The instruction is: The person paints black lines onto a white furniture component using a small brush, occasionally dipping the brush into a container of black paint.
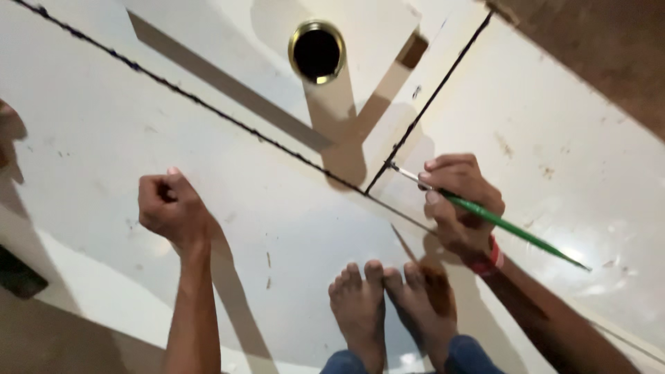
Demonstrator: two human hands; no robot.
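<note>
Right hand [460,204], right of centre: fingers pinched closed around green-handled brush [506,225]; bristle tip touches dark painted line [429,97] at junction on white panel [277,208]. Left hand [170,208], left of centre: curled into loose fist, holding nothing, knuckles seemingly resting on panel. Risks: wrist wobble could wander stroke off line; bare feet [391,305] just below could smear wet paint. Open paint tin [317,52] at top, well apart.

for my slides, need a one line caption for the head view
Right hand holds a green paintbrush at a dark line on a white surface; left hand rests in a fist.
</note>
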